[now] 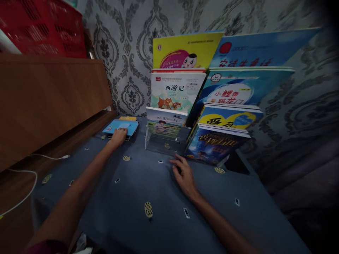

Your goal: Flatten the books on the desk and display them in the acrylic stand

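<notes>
At the back left of the table, my left hand (119, 135) has its fingers bent over the near edge of a light blue book (112, 126), the top one of a small flat pile. Its thumb is hard to make out. My right hand (182, 173) rests on the tablecloth with fingers apart and nothing in them. Just beyond its fingertips is a clear acrylic stand (161, 144), holding a thin picture book (165, 123) and a white book (177, 90) behind it. To the right, a dark blue book (209, 143) stands at the front of another upright row.
Taller books, one yellow (182, 51) and one blue (262, 46), rise at the back against patterned wallpaper (132, 95). A wooden cabinet (53, 106) with a red basket (45, 31) on top borders the left. A white cable (50, 157) lies beside the blue-grey tablecloth (119, 218).
</notes>
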Demonstrator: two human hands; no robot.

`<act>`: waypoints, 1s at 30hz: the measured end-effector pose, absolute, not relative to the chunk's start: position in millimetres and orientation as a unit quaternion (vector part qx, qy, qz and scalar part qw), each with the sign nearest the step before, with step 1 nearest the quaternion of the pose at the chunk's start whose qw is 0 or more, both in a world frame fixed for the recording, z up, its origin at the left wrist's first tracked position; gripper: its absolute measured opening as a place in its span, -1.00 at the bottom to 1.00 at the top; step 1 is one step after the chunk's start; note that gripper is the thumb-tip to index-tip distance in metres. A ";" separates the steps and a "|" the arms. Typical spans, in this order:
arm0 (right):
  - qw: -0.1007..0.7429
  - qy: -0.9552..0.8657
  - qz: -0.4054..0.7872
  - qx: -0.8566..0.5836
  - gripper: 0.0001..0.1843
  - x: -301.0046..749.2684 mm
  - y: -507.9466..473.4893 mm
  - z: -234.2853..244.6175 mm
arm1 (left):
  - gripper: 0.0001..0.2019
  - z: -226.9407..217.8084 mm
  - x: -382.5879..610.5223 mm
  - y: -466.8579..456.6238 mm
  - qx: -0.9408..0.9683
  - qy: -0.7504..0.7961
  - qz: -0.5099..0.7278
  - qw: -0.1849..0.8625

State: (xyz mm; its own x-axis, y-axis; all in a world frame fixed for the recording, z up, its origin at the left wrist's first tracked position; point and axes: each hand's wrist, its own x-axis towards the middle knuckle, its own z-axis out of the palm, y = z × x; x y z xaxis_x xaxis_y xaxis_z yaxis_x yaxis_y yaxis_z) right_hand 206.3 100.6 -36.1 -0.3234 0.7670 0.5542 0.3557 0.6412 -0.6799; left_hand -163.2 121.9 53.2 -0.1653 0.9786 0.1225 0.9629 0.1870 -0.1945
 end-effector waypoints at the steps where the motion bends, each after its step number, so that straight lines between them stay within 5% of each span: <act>1: 0.462 -0.781 0.223 -0.357 -0.70 206.2 100.4 -36.0 | -0.61 54.1 -160.5 119.4 -0.637 -0.761 0.041 0.113; 30: 0.416 -0.818 0.263 -0.298 -0.68 202.4 90.6 -17.5 | -0.50 44.0 -33.6 -48.6 -0.749 -0.648 0.129 0.051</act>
State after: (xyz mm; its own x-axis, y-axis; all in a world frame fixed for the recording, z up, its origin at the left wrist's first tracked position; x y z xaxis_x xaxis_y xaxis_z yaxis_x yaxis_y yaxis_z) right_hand 202.4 90.6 -17.5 -0.4771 0.7060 0.5233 0.2684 0.6841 -0.6782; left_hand -33.6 -48.6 44.0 0.1259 0.9838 -0.1275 0.9577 -0.1541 -0.2432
